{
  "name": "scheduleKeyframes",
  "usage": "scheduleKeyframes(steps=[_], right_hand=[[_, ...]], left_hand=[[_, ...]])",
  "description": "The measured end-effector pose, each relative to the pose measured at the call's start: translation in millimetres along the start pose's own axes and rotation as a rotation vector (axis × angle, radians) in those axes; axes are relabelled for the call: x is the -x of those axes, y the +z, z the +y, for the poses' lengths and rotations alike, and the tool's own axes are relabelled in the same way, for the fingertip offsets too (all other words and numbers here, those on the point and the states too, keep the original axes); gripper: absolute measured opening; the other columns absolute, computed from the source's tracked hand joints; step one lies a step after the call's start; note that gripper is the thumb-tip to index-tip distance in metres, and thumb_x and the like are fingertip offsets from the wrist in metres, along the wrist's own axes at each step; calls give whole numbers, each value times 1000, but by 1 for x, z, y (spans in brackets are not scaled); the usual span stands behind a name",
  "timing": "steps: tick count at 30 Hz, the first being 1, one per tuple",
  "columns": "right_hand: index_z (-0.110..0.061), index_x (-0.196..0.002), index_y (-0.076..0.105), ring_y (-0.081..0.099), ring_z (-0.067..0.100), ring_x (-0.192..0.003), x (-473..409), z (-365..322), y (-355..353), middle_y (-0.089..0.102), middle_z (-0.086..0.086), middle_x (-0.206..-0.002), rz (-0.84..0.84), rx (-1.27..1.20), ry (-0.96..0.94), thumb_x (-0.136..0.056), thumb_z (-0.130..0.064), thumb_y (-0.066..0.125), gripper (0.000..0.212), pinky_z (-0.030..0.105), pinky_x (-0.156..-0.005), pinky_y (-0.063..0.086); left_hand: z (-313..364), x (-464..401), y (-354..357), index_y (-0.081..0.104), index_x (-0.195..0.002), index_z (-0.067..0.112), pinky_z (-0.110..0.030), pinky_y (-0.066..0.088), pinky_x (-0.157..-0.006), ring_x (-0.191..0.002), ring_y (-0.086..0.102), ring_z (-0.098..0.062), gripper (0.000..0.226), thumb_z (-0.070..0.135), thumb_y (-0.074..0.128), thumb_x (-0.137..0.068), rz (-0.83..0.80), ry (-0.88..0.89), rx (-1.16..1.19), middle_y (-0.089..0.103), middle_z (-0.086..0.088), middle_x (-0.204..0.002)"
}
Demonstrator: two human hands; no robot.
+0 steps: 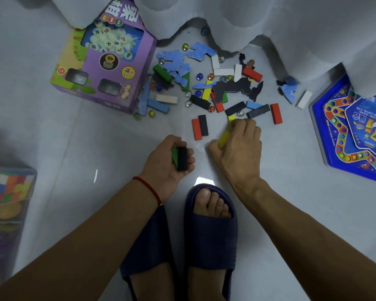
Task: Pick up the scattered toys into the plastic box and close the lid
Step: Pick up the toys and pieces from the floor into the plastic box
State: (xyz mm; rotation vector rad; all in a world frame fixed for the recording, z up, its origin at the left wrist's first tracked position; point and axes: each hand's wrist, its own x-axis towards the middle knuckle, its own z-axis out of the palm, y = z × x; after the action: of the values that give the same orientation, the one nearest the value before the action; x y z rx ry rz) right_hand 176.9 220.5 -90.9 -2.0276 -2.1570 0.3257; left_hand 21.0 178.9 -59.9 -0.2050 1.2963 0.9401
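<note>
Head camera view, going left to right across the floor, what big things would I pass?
Plastic box with coloured blocks at the left edge → purple game box → left hand holding green and black blocks → right hand gripping a yellow block → blue game board.

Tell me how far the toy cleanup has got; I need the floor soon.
Early. Some colored pieces already sit in the plastic box. The left hand holds a green and a black block; the right hand grips a yellow block. Most blocks, marbles and puzzle pieces still lie on the floor; no lid shows.
</note>
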Motion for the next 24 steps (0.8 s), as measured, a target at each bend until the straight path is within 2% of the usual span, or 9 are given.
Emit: scheduleKeyframes(steps=[3,7,9,12,15,17,19,21,24], right_hand=[[-7,-115,50,44,24,-99,-1,1,3,46,12,-114,-45,-47,35,-79,-38,69,52,33,-79,45],[-2,-108,52,45,25,-89,-5,5,1,49,16,-106,-52,-97,-14,-84,-20,66,34,41,-81,48],[-3,-110,52,49,26,-88,-2,9,-1,51,14,-104,-91,-124,-7,-82,-22,68,37,40,-79,48],[-9,-117,49,53,23,-92,4,10,-11,54,8,-108,-151,-265,74,-77,-31,75,52,35,-80,49],[-20,-114,46,54,7,-81,14,-10,-32,55,-6,-97,-228,-482,47,-78,-35,76,48,21,-68,47],[-22,-112,50,55,5,-79,21,-27,-39,56,-8,-94,-322,-574,-25,-79,-36,76,45,19,-63,46],[-21,-111,55,53,6,-81,20,-37,-37,55,-6,-98,-276,-534,-111,-83,-44,71,39,22,-65,48],[-19,-109,57,53,11,-83,7,-36,-28,55,-1,-102,-152,-444,-116,-90,-41,65,30,31,-69,51],[-17,-122,53,54,22,-99,-15,-33,-9,51,9,-120,-138,-210,-173,-90,-41,64,42,38,-78,54]], left_hand=[[-1,1,2,56,-84,9,-31,48,-65,-66,52,-21,13,21,54,-90,-14,24,-23,58,-11,-77],[-1,3,4,57,-84,9,-31,48,-65,-67,52,-21,13,21,54,-90,-20,28,-39,58,-11,-76],[-2,2,5,57,-84,9,-31,48,-66,-68,53,-21,13,21,54,-90,-32,23,-41,58,-11,-76],[-4,2,6,57,-88,9,-33,51,-70,-71,54,-23,11,20,55,-89,-48,25,-49,59,-11,-79],[-6,1,6,60,-95,8,-39,56,-80,-83,64,-25,18,26,55,-92,-84,32,-29,66,-12,-86],[-3,2,7,65,-98,9,-40,58,-78,-85,68,-23,27,32,51,-95,-195,-9,0,70,-11,-91],[-1,3,6,65,-95,11,-39,57,-77,-83,67,-22,29,35,48,-96,-233,-33,40,69,-10,-91],[2,0,3,61,-87,12,-37,53,-75,-75,61,-22,24,33,52,-94,-139,-28,96,63,-10,-84],[7,-1,-8,59,-85,13,-34,48,-70,-71,56,-22,24,34,52,-93,-71,-7,116,60,-10,-81]])
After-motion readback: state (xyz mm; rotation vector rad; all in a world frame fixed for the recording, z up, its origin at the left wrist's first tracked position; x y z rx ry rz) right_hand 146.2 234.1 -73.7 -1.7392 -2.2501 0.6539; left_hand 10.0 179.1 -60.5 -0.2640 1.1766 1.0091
